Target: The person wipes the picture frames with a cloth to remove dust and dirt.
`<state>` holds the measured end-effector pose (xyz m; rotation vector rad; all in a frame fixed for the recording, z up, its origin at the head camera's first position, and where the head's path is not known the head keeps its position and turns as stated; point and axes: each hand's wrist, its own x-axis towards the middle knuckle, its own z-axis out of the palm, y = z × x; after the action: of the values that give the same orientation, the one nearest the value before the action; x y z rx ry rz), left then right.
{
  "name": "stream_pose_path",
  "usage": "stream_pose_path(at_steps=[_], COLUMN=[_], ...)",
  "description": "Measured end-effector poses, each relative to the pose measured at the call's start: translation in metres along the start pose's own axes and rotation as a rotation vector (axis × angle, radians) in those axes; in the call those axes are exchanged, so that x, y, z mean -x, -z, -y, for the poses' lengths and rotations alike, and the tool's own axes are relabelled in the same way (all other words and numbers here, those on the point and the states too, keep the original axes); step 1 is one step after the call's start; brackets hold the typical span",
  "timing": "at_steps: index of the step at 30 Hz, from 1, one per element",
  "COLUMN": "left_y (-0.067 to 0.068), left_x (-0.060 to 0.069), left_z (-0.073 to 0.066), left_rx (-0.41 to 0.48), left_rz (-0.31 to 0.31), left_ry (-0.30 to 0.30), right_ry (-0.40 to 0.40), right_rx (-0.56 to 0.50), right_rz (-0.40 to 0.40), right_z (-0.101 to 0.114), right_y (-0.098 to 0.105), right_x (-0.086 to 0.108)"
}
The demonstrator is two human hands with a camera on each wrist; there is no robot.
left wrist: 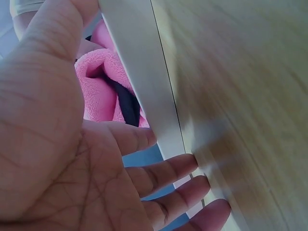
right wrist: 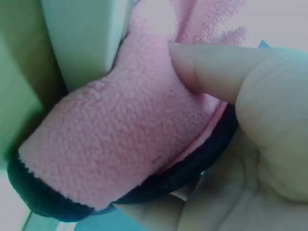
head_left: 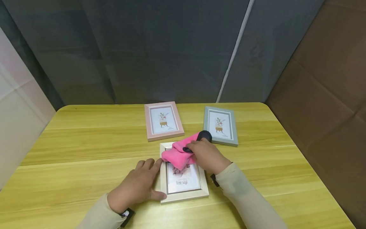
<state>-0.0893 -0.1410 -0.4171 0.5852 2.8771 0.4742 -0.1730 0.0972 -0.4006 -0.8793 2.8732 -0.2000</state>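
Observation:
A cream picture frame [head_left: 184, 197] lies face up near the front of the table, its picture partly covered by a pink cloth [head_left: 178, 156] with black edging. My right hand [head_left: 210, 156] grips the bunched cloth over the frame's upper part. In the right wrist view, the thumb presses into the pink cloth [right wrist: 110, 139], and part of it hangs over the frame's edge. My left hand [head_left: 137, 184] rests at the frame's left side with fingers extended. Its thumb touches the lower left corner, and in the left wrist view the fingertips [left wrist: 185, 163] lie along the cream side.
Behind the cream frame lie a pink picture frame [head_left: 166, 136] and, to its right, a grey-blue picture frame [head_left: 235, 130]; both show a potted-plant print. The wooden table [head_left: 85, 143] meets a dark curtain [head_left: 160, 57] at the back and a brown one [head_left: 323, 86] on the right.

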Motion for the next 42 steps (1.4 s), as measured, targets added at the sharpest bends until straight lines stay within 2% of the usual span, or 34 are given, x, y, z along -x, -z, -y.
stream_pose_path(at_steps=[5, 12, 14, 17, 23, 27, 33, 39, 42], left_y=[0.0, -0.001, -0.001, -0.001, 0.001, 0.002, 0.003, 0.002, 0.003], left_x=[-0.001, 0.0, 0.001, 0.001, 0.002, 0.001, 0.001, 0.002, 0.002], left_z=[-0.002, -0.002, -0.002, -0.001, 0.0, 0.001, 0.002, 0.002, 0.001], left_rx=[0.004, 0.023, 0.015, 0.002, 0.016, 0.011, 0.004, 0.026, 0.02], left_rz=[0.0, -0.001, -0.011, -0.014, 0.038, 0.033, 0.036, 0.058, 0.069], left_ry=[0.015, 0.009, 0.004, -0.006, 0.004, 0.006, 0.023, 0.031, 0.019], right_ry=[0.075, 0.253, 0.277, 0.267, 0.135, 0.069, 0.004, -0.036, -0.067], right_rx=[0.0, -0.049, -0.033, 0.007, 0.077, 0.063, -0.05, -0.195, -0.206], right_rz=[0.018, 0.075, 0.069, 0.043, 0.028, 0.007, 0.01, 0.031, -0.009], right_z=[-0.001, 0.007, 0.011, 0.018, 0.022, 0.016, 0.006, -0.004, -0.007], right_y=[0.001, 0.004, 0.005, 0.003, -0.001, 0.001, 0.005, 0.014, 0.016], right_x=[0.011, 0.057, 0.066, 0.07, 0.049, 0.026, 0.001, -0.009, -0.012])
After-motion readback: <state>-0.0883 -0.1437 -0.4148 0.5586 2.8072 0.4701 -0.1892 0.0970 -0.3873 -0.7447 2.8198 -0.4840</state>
